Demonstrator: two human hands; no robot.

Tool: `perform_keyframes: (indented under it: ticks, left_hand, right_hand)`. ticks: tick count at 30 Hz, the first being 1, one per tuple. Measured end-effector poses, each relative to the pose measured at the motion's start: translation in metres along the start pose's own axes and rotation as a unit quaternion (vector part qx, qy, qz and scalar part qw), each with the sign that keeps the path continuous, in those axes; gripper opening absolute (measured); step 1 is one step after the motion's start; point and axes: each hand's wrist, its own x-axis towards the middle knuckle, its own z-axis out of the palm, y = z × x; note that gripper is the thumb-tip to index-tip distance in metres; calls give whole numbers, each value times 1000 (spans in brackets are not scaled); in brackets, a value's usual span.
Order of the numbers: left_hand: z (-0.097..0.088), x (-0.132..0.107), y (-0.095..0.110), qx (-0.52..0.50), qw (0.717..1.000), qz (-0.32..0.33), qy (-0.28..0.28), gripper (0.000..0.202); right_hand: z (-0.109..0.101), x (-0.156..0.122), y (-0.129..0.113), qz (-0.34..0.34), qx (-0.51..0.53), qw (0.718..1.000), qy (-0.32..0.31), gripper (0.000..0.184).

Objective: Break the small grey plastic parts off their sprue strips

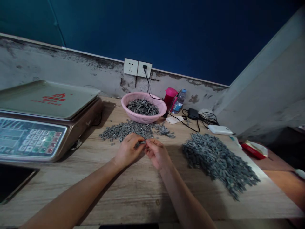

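On the wooden bench [143,197], the left hand [128,151] and right hand [157,153] meet near the middle, just in front of a loose spread of small grey pieces [126,131]. The fingers [148,143] of both hands are curled inward and closed together on a small grey clump [139,144], which sits between the fingertips; how many pieces it holds is too small to tell. Beyond the hands stands a pink plastic basket [143,120] holding more of the grey pieces, and the spread on the bench reaches its front edge. A much larger heap [214,162] lies to the right, well apart from the hands. An electronic scale [47,127] with a keypad stands at the left. Along the wall are a pink cup [169,98], a water bottle [179,101], a black power adapter [193,113] and a white power bank [219,129], with a cable running up to a wall socket [137,68].
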Motion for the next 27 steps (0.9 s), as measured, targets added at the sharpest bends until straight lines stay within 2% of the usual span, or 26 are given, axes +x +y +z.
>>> perform_keyframes:
  ticks: [4,9,14,18,21,27]
  left_hand:
    - [-1,3,2,-98,990,-97,11,9]
    - [0,5,3,-266,950,-165,-5,13]
    - [-1,5,6,-328,928,-170,-56,15]
    - [0,4,7,-321,931,-156,-77,15]
    - [1,3,5,-291,943,-138,-82,14]
    - [2,2,3,-260,954,-122,-91,12]
  right_hand:
    - [-2,0,-6,-35,-16,999,-32,27]
    - [-2,-2,-8,-54,-56,993,-93,28]
    - [-10,-4,-14,-62,-127,977,-158,25]
    - [-20,-8,-26,-28,-205,958,-198,25]
    - [-24,-9,-32,-4,-232,953,-196,28]
    - [-22,-8,-33,12,-224,962,-156,28]
